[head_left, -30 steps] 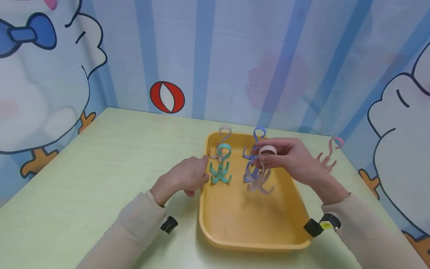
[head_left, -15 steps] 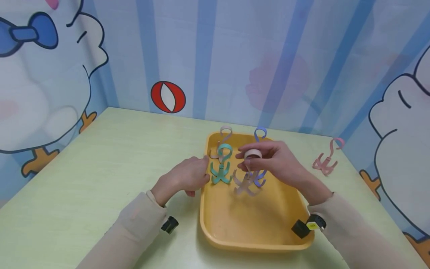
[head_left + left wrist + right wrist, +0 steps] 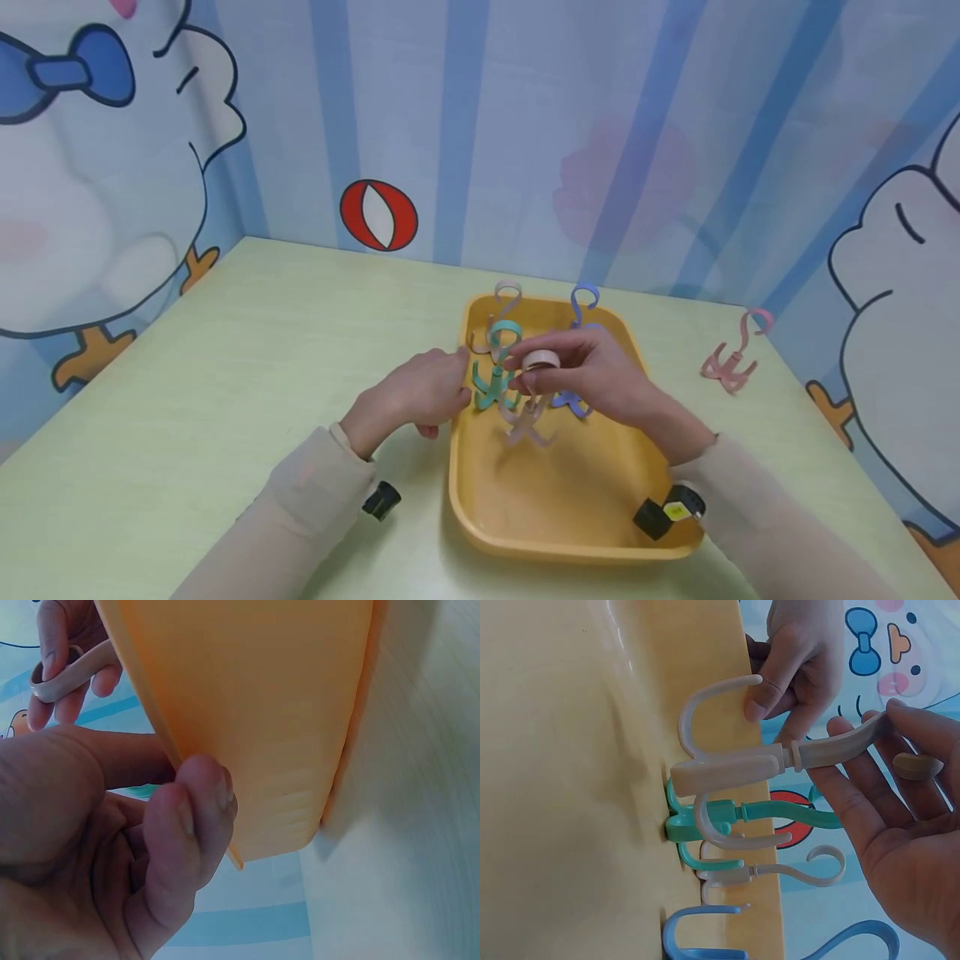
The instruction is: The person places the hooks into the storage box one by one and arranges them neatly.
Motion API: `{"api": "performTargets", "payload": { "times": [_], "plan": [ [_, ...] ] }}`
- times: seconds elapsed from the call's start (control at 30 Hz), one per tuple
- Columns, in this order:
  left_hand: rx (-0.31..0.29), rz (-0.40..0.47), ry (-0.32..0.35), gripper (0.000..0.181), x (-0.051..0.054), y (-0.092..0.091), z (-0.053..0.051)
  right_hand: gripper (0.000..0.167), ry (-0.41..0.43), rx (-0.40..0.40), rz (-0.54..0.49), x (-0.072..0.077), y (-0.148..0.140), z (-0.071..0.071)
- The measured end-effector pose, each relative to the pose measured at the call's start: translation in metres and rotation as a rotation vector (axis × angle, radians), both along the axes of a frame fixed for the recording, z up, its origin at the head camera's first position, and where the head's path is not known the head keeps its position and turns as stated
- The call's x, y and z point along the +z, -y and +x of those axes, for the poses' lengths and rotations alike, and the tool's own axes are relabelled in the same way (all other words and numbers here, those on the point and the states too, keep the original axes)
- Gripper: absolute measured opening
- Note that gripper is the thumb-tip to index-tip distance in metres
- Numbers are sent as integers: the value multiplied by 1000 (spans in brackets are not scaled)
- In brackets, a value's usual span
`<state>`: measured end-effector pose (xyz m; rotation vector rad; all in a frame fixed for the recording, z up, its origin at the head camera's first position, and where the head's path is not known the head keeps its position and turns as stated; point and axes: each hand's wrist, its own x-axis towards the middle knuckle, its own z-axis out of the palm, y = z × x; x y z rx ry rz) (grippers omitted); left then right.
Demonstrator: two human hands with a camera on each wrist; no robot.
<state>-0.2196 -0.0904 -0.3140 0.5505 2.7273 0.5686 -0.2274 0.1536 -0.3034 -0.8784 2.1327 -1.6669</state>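
My right hand (image 3: 600, 371) pinches a pale beige four-pronged hanging hook (image 3: 727, 772) by its curved top, prongs down, above the yellow tray (image 3: 577, 552). My left hand (image 3: 431, 387) grips the tray's left rim, with fingertips (image 3: 206, 784) against the outer wall. Just behind the held hook stands a green hook (image 3: 493, 390), partly covered by it in the head view. Another pale hook (image 3: 508, 290) stands upright behind the green one. A blue hook (image 3: 585, 296) stands at the tray's back right. More blue prongs (image 3: 572, 404) show below my right hand, which hides the rest.
A pink hook (image 3: 727, 371) stands upright on the pale green table (image 3: 300, 333), right of the tray. Striped cloth (image 3: 517, 167) with cartoon figures hangs behind the table and at both sides.
My right hand has moved left with the pale hook, from the tray's right side to near the green hook. My left hand stays on the rim.
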Motion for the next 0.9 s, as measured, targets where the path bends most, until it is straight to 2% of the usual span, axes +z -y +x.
{"api": "performTargets", "payload": {
  "times": [0.2,0.4,0.9],
  "plan": [
    [6,10,-2,61,0,0,1,27,21,30,4,-6,5,0],
    [3,15,-7,62,0,0,1,28,59,51,-9,-11,10,1],
    [-6,5,-2,61,0,-1,1,29,58,57,27,-17,16,4]
  ]
}}
